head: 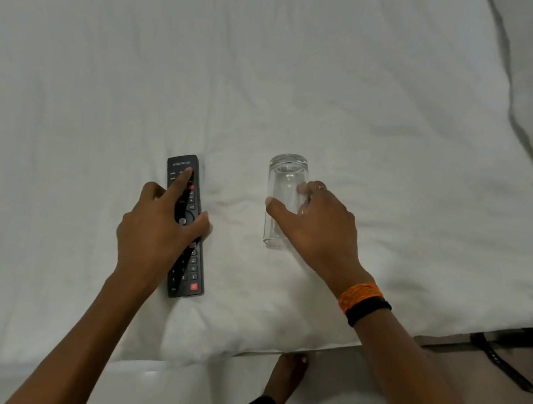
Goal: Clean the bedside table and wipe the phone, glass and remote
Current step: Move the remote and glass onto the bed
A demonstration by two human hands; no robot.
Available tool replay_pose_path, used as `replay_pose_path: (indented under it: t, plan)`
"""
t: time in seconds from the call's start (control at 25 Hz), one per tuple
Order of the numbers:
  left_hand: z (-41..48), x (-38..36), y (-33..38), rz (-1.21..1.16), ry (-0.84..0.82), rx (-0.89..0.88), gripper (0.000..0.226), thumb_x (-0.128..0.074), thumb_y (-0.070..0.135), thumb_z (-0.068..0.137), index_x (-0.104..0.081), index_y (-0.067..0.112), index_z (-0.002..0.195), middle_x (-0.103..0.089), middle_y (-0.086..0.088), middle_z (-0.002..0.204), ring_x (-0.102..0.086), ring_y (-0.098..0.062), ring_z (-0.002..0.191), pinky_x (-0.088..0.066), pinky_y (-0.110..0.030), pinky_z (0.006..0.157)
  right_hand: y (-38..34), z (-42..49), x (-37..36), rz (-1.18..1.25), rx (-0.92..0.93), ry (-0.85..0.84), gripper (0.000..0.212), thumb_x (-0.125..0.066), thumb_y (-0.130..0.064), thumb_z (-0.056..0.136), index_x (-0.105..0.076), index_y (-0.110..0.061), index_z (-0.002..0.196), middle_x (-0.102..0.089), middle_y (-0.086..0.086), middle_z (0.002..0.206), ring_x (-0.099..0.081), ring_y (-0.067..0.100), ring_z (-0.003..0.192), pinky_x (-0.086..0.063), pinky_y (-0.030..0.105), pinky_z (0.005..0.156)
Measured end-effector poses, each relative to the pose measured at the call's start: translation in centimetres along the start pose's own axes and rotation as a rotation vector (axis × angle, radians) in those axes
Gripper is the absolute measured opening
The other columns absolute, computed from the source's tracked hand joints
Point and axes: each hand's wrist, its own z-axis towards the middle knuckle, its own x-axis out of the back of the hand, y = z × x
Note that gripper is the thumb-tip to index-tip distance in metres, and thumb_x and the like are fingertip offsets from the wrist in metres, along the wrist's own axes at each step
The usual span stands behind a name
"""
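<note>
Head view: left hand (155, 238) clasps black remote (186, 225); right hand (316, 222) wraps clear glass (280, 200) lying on bedsheet (309, 72).

White bed (309, 72) (rumpled): remote (193, 270), glass (280, 203).

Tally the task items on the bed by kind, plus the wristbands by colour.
Remote: 1, black, under the left hand
Glass: 1, clear, lying on its side at the right hand
Phone: 0 in view
Orange wristband: 1
Black wristband: 1
Total: 4
</note>
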Motion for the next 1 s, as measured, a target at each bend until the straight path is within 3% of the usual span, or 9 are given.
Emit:
replay_pose_path:
  t: [0.16, 0.24, 0.32, 0.4, 0.48, 0.6, 0.76, 1.0]
  plan:
    - [-0.2, -0.2, 0.0, 0.061, -0.005, -0.01, 0.076, -0.062, 0.061, 0.085, -0.033, 0.041, 0.152, -0.046, -0.002, 0.122, -0.056, -0.021, 0.08, -0.04, -0.029, 0.064, -0.1, 0.0, 0.5, -0.047, 0.014, -0.002, 0.091, -0.054, -0.082, 0.077, -0.044, -0.022, 0.145, -0.055, -0.002, 0.132, -0.062, 0.024, 0.119, -0.046, 0.034, 0.09]
    - [-0.5, -0.2, 0.9, 0.086, 0.033, -0.006, 0.076, -0.062, 0.062, 0.085, -0.035, 0.036, 0.151, -0.04, -0.007, 0.142, -0.055, -0.03, 0.112, -0.049, -0.037, 0.068, 0.0, -0.2, 1.3, -0.031, 0.013, 0.02, 0.1, -0.049, -0.086, 0.075, -0.035, -0.025, 0.153, -0.048, -0.004, 0.139, -0.054, 0.019, 0.13, -0.05, 0.04, 0.102]
    - [-1.3, 0.1, 2.2, 0.086, 0.147, -0.091, 0.075, -0.063, 0.058, 0.086, -0.039, 0.029, 0.151, -0.036, -0.009, 0.153, -0.038, -0.035, 0.136, -0.052, -0.05, 0.087, 0.7, -1.0, 2.1, -0.025, 0.083, 0.083, 0.094, -0.048, -0.083, 0.078, -0.035, -0.028, 0.154, -0.048, -0.006, 0.14, -0.046, 0.016, 0.135, -0.049, 0.041, 0.106]
    - [-2.5, 0.4, 4.2, 0.032, 0.271, -0.27, 0.072, -0.059, 0.053, 0.091, -0.04, 0.021, 0.152, -0.036, -0.012, 0.157, -0.03, -0.034, 0.146, -0.037, -0.049, 0.112, 1.8, -2.5, 3.0, -0.054, 0.18, 0.163, 0.083, -0.048, -0.075, 0.084, -0.039, -0.028, 0.152, -0.047, -0.005, 0.145, -0.042, 0.016, 0.137, -0.045, 0.041, 0.109]
    - [-4.4, 0.0, 7.8, -0.074, 0.3, -0.48, 0.071, -0.056, 0.05, 0.093, -0.037, 0.017, 0.154, -0.036, -0.014, 0.158, -0.025, -0.033, 0.152, -0.022, -0.044, 0.123, 4.1, -4.6, 4.2, -0.111, 0.241, 0.292, 0.077, -0.049, -0.07, 0.088, -0.046, -0.023, 0.149, -0.048, 0.0, 0.149, -0.044, 0.02, 0.137, -0.043, 0.042, 0.109]
    - [-8.8, -2.2, 14.1, -0.26, 0.189, -0.752, 0.068, -0.055, 0.042, 0.096, -0.036, 0.014, 0.154, -0.037, -0.015, 0.159, -0.024, -0.032, 0.153, -0.017, -0.04, 0.126, 8.9, -8.0, 5.7, -0.115, 0.268, 0.484, 0.071, -0.055, -0.061, 0.092, -0.053, -0.015, 0.145, -0.049, 0.011, 0.15, -0.047, 0.028, 0.138, -0.042, 0.046, 0.11]
    - [-15.7, -8.7, 23.2, -0.43, -0.112, -1.024, 0.056, -0.052, 0.033, 0.101, -0.042, 0.011, 0.151, -0.043, -0.013, 0.156, -0.026, -0.027, 0.153, -0.028, -0.042, 0.123, 20.1, -15.1, 9.3, -0.164, -0.017, 0.673, 0.069, -0.051, -0.064, 0.094, -0.054, -0.016, 0.144, -0.044, 0.014, 0.153, -0.044, 0.032, 0.139, -0.038, 0.048, 0.115]
    - [-22.9, -19.6, 33.9, -0.188, -0.412, -1.259, 0.067, -0.031, 0.055, 0.103, -0.021, 0.021, 0.16, -0.024, -0.009, 0.165, -0.012, -0.023, 0.157, -0.018, -0.044, 0.126, 35.9, -23.5, 12.7, -0.194, -0.459, 0.801, 0.077, -0.054, -0.063, 0.088, -0.049, -0.015, 0.148, -0.036, 0.017, 0.16, -0.033, 0.035, 0.147, -0.035, 0.05, 0.119]
